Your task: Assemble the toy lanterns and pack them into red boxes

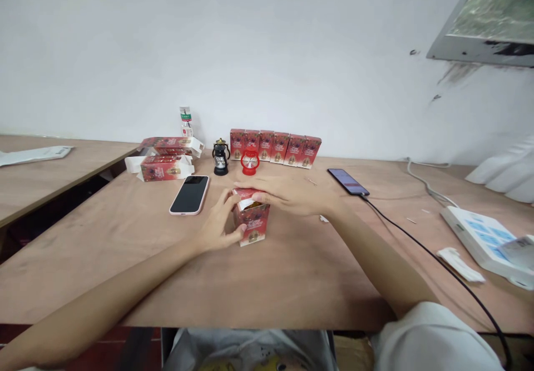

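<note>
A small red printed cardboard box [255, 227] stands upright on the table, its top partly raised, with a white flap and a bit of gold showing inside. My left hand [217, 223] is closed around the box's left side, thumb on the front and fingers towards the back. My right hand [287, 194] lies over the top, fingers stretched out and thumb touching the flap area. Behind the hands stand a black toy lantern [221, 159] with a gold cap and a red toy lantern [250, 163].
Several closed red boxes [273, 147] stand in a row by the wall. Opened red cartons [162, 168] lie at the back left, near a pink-edged phone [190, 195]. On the right are another phone [347, 181] with a black cable and a white power strip [486, 237].
</note>
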Demonstrator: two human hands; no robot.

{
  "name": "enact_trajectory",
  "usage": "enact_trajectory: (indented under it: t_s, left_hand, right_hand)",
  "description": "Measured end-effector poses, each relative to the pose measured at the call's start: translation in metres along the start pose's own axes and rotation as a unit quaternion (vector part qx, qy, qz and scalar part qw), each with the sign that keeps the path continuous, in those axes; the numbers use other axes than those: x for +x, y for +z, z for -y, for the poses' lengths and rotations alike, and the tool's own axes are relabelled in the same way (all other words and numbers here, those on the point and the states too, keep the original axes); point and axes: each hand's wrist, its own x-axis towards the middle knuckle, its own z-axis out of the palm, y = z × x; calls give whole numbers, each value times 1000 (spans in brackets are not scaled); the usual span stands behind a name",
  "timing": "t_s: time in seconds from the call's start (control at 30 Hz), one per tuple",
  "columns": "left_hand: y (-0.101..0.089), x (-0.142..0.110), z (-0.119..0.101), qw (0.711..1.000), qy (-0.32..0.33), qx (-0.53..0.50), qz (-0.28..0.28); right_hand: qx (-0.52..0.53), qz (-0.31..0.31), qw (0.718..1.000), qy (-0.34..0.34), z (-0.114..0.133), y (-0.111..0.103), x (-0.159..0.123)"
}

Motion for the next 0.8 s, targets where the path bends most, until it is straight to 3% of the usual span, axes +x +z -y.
enact_trajectory:
  t_s: [0.13, 0.23, 0.37, 0.47, 0.7, 0.8]
  left_hand:
    - [12, -7, 6, 996, -1, -35, -77]
    - [18, -8, 9, 985, -61, -112, -112]
    - [19, -6, 9, 966, -151, -206, -37]
    - [21, -6, 9, 960, -170, -218, 38]
    - [16, -11, 22, 985, -137, 5, 103]
    - [13, -12, 24, 979, -119, 78, 145]
  right_hand:
    - [-1, -2, 1000, -4, -2, 5, 3]
    - [-6, -7, 1000, -2, -5, 7, 4]
    - [-11, 9, 1000, -11, -9, 5, 2]
    - [-33, 40, 999, 3, -10, 5, -2]
    - [-99, 75, 985, 123, 1, 18, -1]
    - [-138, 54, 984, 104, -1, 18, 3]
